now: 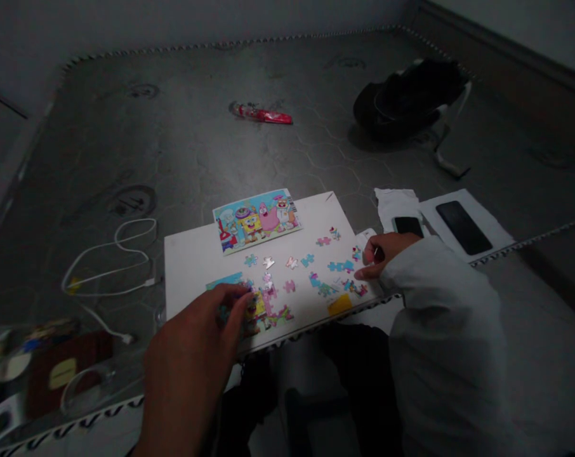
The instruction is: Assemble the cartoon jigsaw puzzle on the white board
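Note:
A partly assembled jigsaw puzzle (256, 308) with a yellow cartoon figure lies at the front left of a white board (187, 254). Over its upper part is my left hand (202, 330), thumb and forefinger closed together; whatever is between the fingertips is too small to make out. My right hand (387, 254) hovers at the board's right edge, thumb and fingers apart, beside loose puzzle pieces (342, 266). More pieces, such as a pink one (290, 286) and a blue one (307, 260), are scattered across the middle. The picture card (259, 220) rests along the back edge, showing several cartoon figures.
A yellow piece of paper (339, 305) lies at the front edge. Right of the board are a phone (463, 226) and a smaller dark device (408, 226). A white cable (101, 294) coils at left. Farther back are a red packet (263, 115) and a black cap-like item (406, 101).

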A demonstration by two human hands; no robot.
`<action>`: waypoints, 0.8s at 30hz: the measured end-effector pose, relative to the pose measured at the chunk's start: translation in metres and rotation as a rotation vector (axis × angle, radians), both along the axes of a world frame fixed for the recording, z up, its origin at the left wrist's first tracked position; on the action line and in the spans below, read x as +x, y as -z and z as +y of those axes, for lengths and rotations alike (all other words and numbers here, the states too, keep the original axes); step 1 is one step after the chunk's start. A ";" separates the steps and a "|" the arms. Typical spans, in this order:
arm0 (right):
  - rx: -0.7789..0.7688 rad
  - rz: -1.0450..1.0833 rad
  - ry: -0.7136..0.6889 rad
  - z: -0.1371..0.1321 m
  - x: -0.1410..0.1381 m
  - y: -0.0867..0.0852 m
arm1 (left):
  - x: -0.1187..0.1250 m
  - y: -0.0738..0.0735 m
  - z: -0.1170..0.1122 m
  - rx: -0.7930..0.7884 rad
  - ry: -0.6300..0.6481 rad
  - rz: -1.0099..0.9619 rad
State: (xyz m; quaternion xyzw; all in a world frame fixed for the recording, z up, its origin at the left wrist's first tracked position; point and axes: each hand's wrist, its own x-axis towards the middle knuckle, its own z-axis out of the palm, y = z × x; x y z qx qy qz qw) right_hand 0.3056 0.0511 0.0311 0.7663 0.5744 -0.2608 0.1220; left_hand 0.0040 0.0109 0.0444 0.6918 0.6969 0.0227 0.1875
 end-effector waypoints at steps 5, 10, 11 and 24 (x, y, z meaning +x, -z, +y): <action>0.036 0.036 -0.037 0.002 -0.009 0.000 | 0.000 -0.002 -0.001 -0.021 -0.026 -0.007; 0.047 0.041 -0.109 0.003 -0.023 -0.002 | -0.002 -0.001 -0.001 -0.032 -0.041 -0.001; 0.048 0.038 -0.122 0.003 -0.026 -0.002 | -0.003 -0.001 -0.001 -0.032 -0.039 -0.009; -0.057 0.060 -0.179 0.003 -0.039 -0.006 | -0.024 -0.005 -0.001 0.027 -0.159 -0.010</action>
